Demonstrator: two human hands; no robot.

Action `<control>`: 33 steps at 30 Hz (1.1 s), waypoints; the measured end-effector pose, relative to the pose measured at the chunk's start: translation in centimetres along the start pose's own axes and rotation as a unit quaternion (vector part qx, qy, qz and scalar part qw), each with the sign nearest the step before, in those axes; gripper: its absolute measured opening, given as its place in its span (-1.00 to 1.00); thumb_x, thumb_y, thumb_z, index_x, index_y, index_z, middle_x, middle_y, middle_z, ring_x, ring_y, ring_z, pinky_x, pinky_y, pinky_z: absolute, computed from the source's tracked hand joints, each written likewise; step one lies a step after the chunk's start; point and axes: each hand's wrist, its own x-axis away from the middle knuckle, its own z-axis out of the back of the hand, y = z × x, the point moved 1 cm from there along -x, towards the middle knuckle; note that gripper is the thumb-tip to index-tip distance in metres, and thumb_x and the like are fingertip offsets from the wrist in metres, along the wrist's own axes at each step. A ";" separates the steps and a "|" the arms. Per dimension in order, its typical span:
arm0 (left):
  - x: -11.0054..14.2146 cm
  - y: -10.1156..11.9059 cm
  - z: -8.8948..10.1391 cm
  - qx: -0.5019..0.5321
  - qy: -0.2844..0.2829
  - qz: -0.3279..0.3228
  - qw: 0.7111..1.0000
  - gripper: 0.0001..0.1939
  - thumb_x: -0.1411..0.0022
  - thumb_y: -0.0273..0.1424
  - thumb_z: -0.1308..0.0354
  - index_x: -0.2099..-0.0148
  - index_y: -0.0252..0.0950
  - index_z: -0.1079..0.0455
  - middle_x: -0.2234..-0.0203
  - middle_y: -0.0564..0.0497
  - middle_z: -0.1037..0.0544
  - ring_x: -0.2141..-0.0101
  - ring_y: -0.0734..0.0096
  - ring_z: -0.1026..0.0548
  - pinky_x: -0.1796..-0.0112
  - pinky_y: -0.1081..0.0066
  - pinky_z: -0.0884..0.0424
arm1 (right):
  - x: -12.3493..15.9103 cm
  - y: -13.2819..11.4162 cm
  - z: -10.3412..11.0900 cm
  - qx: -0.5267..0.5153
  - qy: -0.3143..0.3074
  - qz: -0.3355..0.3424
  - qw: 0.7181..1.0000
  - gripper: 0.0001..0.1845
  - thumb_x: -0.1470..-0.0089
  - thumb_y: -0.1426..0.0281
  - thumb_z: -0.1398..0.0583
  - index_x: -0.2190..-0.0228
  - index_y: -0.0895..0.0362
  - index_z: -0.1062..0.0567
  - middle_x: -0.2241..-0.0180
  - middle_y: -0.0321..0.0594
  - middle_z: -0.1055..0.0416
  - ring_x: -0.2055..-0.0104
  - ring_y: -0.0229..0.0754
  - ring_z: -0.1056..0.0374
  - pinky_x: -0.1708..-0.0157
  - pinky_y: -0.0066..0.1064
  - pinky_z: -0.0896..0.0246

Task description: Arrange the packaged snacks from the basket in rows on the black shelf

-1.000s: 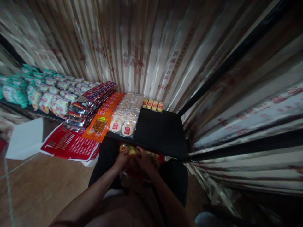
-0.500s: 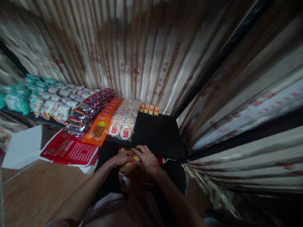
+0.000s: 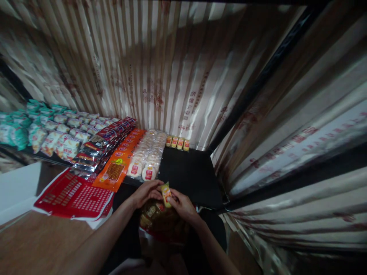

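A small yellow snack packet (image 3: 166,194) with an orange label is held up between my hands. My right hand (image 3: 182,205) pinches it from the right, thumb across its front. On the other side my left hand (image 3: 147,193) has its fingers bent, their tips at the packet's left edge. Just below sits a large bag of wrapped snacks (image 3: 160,222), in shadow on my lap. Along the back of the black shelf (image 3: 186,175) stands a short row of similar yellow packets (image 3: 177,143).
Left of the bare shelf part lie clear-wrapped round crackers (image 3: 146,156), an orange snack bag (image 3: 116,168), dark red packets (image 3: 100,145) and several white and teal packets (image 3: 54,130). A red basket-like piece (image 3: 77,194) juts out in front. Pleated curtains (image 3: 160,76) hang behind and right.
Both hands have come up from inside the snack bag, and a yellow packet now shows between them. The view has tilted slightly, so the shelf sits lower.
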 end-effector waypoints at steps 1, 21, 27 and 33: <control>-0.4 0.1 -0.2 0.015 0.012 -0.018 1.000 -0.63 -0.07 -0.22 -0.19 0.17 -0.40 -0.40 0.43 -0.06 -0.53 0.49 0.46 -0.51 0.41 0.51 -0.40 | -0.3 0.4 0.0 -0.031 0.011 -0.008 0.999 -0.59 -0.04 0.21 -0.10 0.09 0.11 -0.44 0.23 -0.16 -0.52 0.23 -0.14 -0.43 0.21 -0.34 -0.31; -13.4 1.8 -4.1 -0.361 0.279 -0.142 0.879 -0.68 -0.20 -0.45 0.05 0.04 -0.30 -0.41 -0.02 -0.10 -0.44 -0.04 0.30 -0.36 -0.10 0.36 -0.18 | -15.3 3.4 4.2 0.123 0.252 -0.168 0.945 -0.72 -0.04 0.21 -0.09 0.30 0.07 -0.49 0.32 -0.22 -0.53 0.28 -0.16 -0.43 0.34 -0.43 -0.21; -17.4 3.7 -3.8 -0.309 0.297 -0.142 0.892 -0.60 -0.28 -0.40 0.15 -0.08 -0.39 -0.32 -0.06 -0.16 -0.40 -0.07 0.30 -0.34 -0.10 0.39 -0.17 | -19.8 3.2 5.2 0.118 0.291 -0.154 0.937 -0.67 -0.07 0.27 -0.08 0.11 0.08 -0.36 0.26 -0.22 -0.51 0.25 -0.17 -0.43 0.28 -0.42 -0.21; -20.3 4.7 -3.2 -0.300 0.300 -0.187 0.886 -0.69 -0.32 -0.34 0.08 -0.04 -0.27 -0.33 -0.04 -0.13 -0.40 -0.04 0.28 -0.36 -0.06 0.28 -0.25 | -23.3 3.7 6.0 0.105 0.313 -0.110 0.937 -0.70 -0.05 0.36 -0.05 0.13 0.11 -0.30 0.28 -0.21 -0.50 0.31 -0.20 -0.42 0.34 -0.45 -0.20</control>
